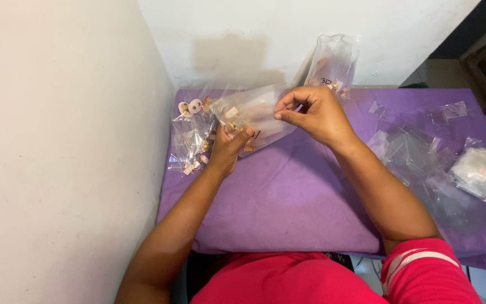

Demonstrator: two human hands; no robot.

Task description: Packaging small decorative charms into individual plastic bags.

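Clear plastic bag (257, 112) between both hands (229, 147)

We see a purple cloth (288, 197) covering the table. At its far edge a clear bag (333, 62) leans on the white wall (57, 141); on its right side lie empty clear bags (412, 152) and a filled packet (482, 171).

Both arms stretched forward, bare. Left hand (224, 147) lower and nearer, fingers curled shut. Right hand (312, 114) raised farther, fingertips (279, 114) pinched together, pointing left.
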